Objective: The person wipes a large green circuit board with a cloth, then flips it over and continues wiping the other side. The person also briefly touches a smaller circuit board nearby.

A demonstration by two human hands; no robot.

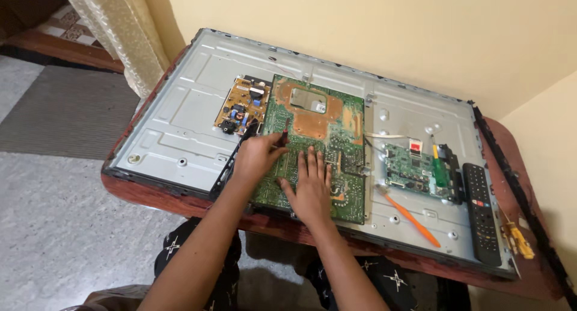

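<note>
Nearest the camera, the person's knees in dark trousers (204,257) with white star marks sit under the table edge, at 6 o'clock. Both forearms reach up from there onto a large green circuit board (324,131), which lies copper side up on the grey metal back panel (174,118) of a flat television.

The right hand (311,182) lies flat on the near part of the board, fingers spread and released, grasping nothing. Just beside it at 10 o'clock, the left hand (258,155) is curled at the board's left edge, its fingers pinched on a thin dark probe (277,137); the tip is too small to make out.

At 3 o'clock from the hands, an orange pry tool (415,221) lies slanted on the panel. Beyond it sits a smaller green main board (412,167), with a green-handled screwdriver (439,167) at its right side and a black remote control (481,212) farther right. A yellow tool (518,239) rests on the reddish-brown table (150,194) near the panel's right corner, beside a long black frame strip (520,185).

Farther off, at 11 o'clock from the hands, a tan power supply board (240,106) is fixed to the panel. Behind everything stands a cream wall (360,22), with a pale curtain (120,28) at 10 o'clock.
</note>
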